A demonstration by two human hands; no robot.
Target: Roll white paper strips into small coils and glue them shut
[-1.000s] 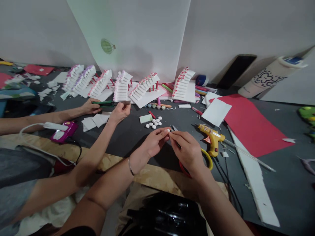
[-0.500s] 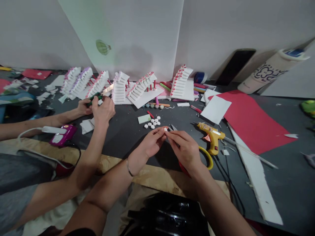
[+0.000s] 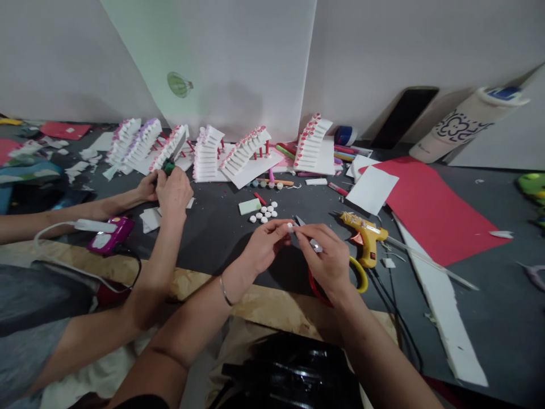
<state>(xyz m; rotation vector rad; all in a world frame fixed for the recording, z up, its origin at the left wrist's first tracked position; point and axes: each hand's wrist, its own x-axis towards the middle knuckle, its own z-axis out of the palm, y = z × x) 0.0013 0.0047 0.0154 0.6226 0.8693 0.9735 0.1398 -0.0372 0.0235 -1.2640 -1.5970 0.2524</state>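
Above the counter: small white piece, near the white discs.
Left hand: narrow grip, pinching this piece.
Right hand: also pinches it; a shiny patch newly shows; handling seemingly continues.

Left hand: thumb and fingers pinched. Right hand: fingers bent, tips just beside left's. Both forearms angled inward.
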